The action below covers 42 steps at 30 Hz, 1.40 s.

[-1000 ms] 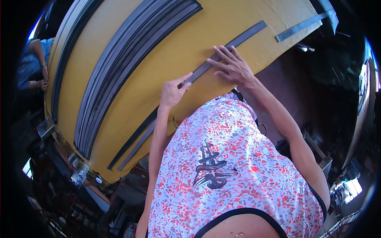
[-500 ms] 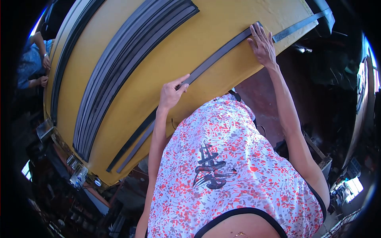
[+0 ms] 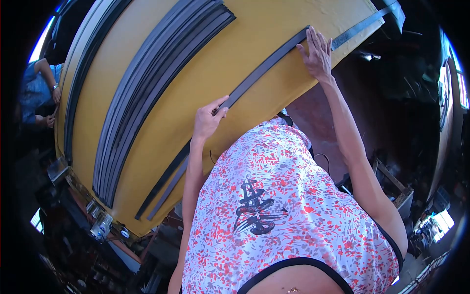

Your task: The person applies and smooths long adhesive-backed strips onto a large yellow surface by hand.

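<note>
A long, narrow dark-grey strip [image 3: 267, 69] lies on the yellow-covered table between my two hands. My left hand [image 3: 208, 120] holds its near end, with the index finger along one edge and the thumb at the other. At the far end, my right hand [image 3: 318, 56] lies flat with fingers stretched out, its fingertips beside the strip's tip. Farther left on the table is a bundle of similar grey and black strips [image 3: 142, 98]. Below my left forearm, a black strip [image 3: 164, 179] and a thinner grey strip [image 3: 169, 191] lie side by side, partly hidden.
The yellow table [image 3: 264, 29] curves in the wide view. Another dark strip [image 3: 78, 93] runs near its far side, where a person in blue [image 3: 39, 90] has hands at the edge. A grey band [image 3: 360, 32] crosses the right corner. Metal containers [image 3: 100, 220] stand by the lower-left corner.
The view has shifted slightly. My right hand's fingers, earlier over the strip's far tip, now lie more along its right side. My left hand keeps its hold on the near end.
</note>
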Motion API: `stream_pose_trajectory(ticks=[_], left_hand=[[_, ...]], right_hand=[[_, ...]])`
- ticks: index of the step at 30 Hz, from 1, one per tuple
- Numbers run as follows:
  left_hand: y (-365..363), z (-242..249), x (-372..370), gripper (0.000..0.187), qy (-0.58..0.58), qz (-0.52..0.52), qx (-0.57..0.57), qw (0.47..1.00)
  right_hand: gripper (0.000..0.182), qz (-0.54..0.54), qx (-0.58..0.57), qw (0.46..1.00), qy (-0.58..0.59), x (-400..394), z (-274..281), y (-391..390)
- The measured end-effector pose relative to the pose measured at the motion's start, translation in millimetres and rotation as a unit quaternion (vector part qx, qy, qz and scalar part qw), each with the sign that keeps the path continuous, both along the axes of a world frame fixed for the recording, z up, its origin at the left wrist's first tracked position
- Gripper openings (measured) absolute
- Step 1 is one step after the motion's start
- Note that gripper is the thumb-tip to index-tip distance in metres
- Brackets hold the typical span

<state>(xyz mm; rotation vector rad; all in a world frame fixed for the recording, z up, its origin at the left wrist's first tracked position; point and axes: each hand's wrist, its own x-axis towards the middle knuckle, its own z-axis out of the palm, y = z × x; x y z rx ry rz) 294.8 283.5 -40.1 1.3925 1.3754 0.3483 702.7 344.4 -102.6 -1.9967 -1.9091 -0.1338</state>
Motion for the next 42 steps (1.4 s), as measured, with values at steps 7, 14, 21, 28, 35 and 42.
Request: stream_pose_trajectory(ticks=[7,14,21,28,35,42], left_hand=[[1.8,3.0,1.3,0.038,0.028,-0.017,0.012,0.999],[25.4,2.3,44.1,0.036,0.019,-0.013,0.045,0.999],[44.4,8.1,75.7,0.043,-0.037,-0.03,0.019,0.999],[21.5,36.6,11.6,0.048,-0.018,-0.05,-0.102,0.993],[-0.9,22.2,-25.7,0.044,-0.058,0.017,-0.088,0.994],[-7.6,11.3,-25.5,0.046,-0.047,0.01,-0.051,0.998]], right_hand=[[0.062,0.013,0.05,0.998,0.048,-18.4,28.5,0.5],[0.036,0.263,-0.078,0.941,0.198,-88.4,44.6,-31.5],[0.028,0.249,-0.051,0.952,0.168,-92.5,49.3,-17.6],[0.027,0.236,-0.066,0.959,0.143,-63.7,43.8,-5.1],[0.031,0.223,-0.084,0.96,0.144,-61.1,48.6,-3.0],[0.032,0.278,-0.115,0.938,0.17,-77.8,55.6,-8.2]])
